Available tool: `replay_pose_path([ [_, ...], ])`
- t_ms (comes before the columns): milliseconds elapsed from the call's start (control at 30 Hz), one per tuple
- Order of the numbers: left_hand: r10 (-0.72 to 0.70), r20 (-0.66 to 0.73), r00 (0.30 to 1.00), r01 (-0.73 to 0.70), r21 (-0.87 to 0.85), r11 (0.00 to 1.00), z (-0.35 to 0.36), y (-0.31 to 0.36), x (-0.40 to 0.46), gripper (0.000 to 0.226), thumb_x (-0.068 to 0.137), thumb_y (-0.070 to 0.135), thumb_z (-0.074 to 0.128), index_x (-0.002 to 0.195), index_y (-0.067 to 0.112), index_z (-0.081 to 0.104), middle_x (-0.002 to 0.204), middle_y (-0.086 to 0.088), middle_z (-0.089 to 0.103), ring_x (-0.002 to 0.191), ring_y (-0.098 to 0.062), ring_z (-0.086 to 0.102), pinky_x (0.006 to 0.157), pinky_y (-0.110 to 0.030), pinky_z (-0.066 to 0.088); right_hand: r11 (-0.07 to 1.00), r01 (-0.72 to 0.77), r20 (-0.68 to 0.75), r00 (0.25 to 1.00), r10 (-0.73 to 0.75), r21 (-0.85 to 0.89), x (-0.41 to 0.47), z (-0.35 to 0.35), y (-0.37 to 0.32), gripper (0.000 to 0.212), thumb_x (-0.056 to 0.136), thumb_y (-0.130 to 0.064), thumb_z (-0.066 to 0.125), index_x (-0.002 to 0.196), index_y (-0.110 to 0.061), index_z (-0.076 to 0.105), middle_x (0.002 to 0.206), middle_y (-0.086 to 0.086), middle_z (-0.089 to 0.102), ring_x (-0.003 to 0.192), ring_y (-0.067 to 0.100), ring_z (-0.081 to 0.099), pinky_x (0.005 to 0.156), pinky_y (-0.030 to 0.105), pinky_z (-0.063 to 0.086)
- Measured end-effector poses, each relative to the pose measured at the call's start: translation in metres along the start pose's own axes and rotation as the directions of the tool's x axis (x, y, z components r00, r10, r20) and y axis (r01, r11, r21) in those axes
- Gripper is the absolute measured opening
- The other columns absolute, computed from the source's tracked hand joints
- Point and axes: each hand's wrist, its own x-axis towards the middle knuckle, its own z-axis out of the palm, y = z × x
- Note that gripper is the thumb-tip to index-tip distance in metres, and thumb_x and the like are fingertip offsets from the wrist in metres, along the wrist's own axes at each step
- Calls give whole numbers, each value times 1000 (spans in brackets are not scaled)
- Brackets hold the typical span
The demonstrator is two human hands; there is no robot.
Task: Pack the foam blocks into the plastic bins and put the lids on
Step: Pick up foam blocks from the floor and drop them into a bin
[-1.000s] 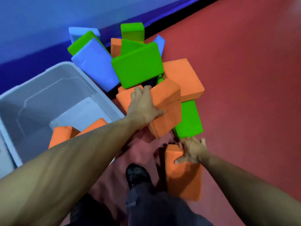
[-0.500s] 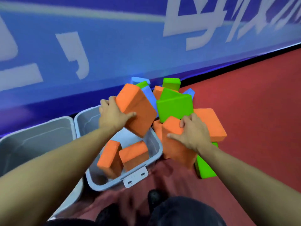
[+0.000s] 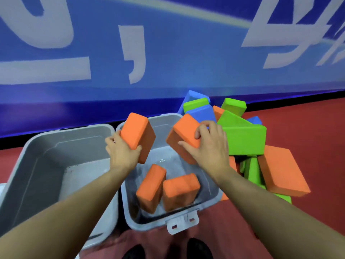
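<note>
Orange block [image 3: 137, 136] clamped in left hand [image 3: 122, 153], second block [image 3: 183, 139] in right hand [image 3: 209, 146], both above bin [image 3: 183, 216] holding two orange blocks [image 3: 168, 187].

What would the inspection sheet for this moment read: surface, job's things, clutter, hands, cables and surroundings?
Surface: red floor, bins and blocks resting on it.
Job's things: right grey plastic bin holds two orange foam blocks; left grey plastic bin shows no blocks; loose heap of orange, green and blue foam blocks to the right; no lids seen.
Clutter: nothing seen.
Hands: left hand grips an orange foam block above the right bin; right hand grips another orange foam block there.
Cables: nothing seen.
Surroundings: blue wall banner with white characters; dark shoes at the bottom edge.
</note>
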Motion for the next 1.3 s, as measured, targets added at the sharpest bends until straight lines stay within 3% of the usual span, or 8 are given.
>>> replay_pose_path([
  [267, -89, 71, 994, 88, 7, 996, 45, -53, 0, 86, 80, 26, 80, 149, 11, 31, 141, -18, 32, 133, -40, 33, 114, -45, 28, 972, -233, 111, 968, 227, 42, -35, 101, 4, 51, 68, -65, 72, 79, -24, 45, 103, 0, 52, 94, 27, 49, 83, 41, 38],
  [367, -121, 170, 978, 113, 55, 992, 59, -70, -2, 89, 81, 32, 81, 151, 13, 31, 141, -15, 32, 135, -38, 33, 114, -43, 28, 957, -290, 255, 927, 275, 19, -46, 126, 8, 43, 73, -56, 77, 84, -25, 51, 106, 2, 53, 102, 27, 51, 89, 42, 40],
  [500, -160, 349, 923, 92, 202, 975, 72, -85, -4, 86, 83, 37, 78, 149, 13, 30, 142, -18, 35, 132, -42, 42, 112, -46, 35, 917, -399, 592, 736, 329, -14, -59, 149, 14, 36, 90, -48, 66, 115, -22, 61, 122, 2, 54, 116, 27, 55, 99, 40, 46],
  [600, -175, 436, 883, 40, 300, 953, 77, -89, -11, 91, 92, 41, 67, 158, 12, 11, 152, -20, 28, 139, -42, 32, 115, -48, 29, 898, -439, 710, 624, 327, -27, -68, 155, 13, 46, 94, -53, 57, 128, -22, 59, 132, 0, 53, 124, 25, 53, 103, 45, 46],
  [667, -184, 445, 877, 22, 345, 938, 77, -87, -17, 90, 97, 44, 59, 159, 11, 4, 155, -19, 22, 142, -40, 25, 117, -47, 26, 893, -451, 742, 593, 313, -17, -69, 154, 12, 48, 96, -54, 52, 133, -23, 57, 137, -2, 51, 126, 23, 52, 105, 46, 45],
  [833, -47, 411, 910, -123, 378, 918, 75, -84, -26, 77, 99, 45, 52, 156, 10, 15, 147, -16, 23, 136, -36, 25, 110, -46, 34, 920, -390, 709, 660, 249, 41, -68, 133, 20, 48, 99, -50, 49, 138, -21, 53, 141, -2, 51, 127, 22, 50, 106, 43, 43],
  [1067, 113, 439, 891, -314, 417, 853, 78, -60, -35, 71, 100, 52, 45, 157, 18, 21, 158, -12, 24, 142, -34, 24, 112, -51, 34, 985, -166, 673, 734, 93, 45, -75, 89, 63, 52, 99, -48, 52, 145, -23, 49, 148, -3, 48, 135, 22, 46, 115, 38, 35],
  [1300, 362, 543, 758, -588, 327, 740, 112, -12, -71, 75, 97, 59, 39, 158, 18, 24, 158, -10, 29, 141, -31, 30, 112, -45, 36, 985, -172, 641, 754, 141, -14, -94, 50, 115, 58, 97, -46, 57, 147, -18, 47, 153, 3, 44, 140, 23, 42, 119, 33, 30],
])
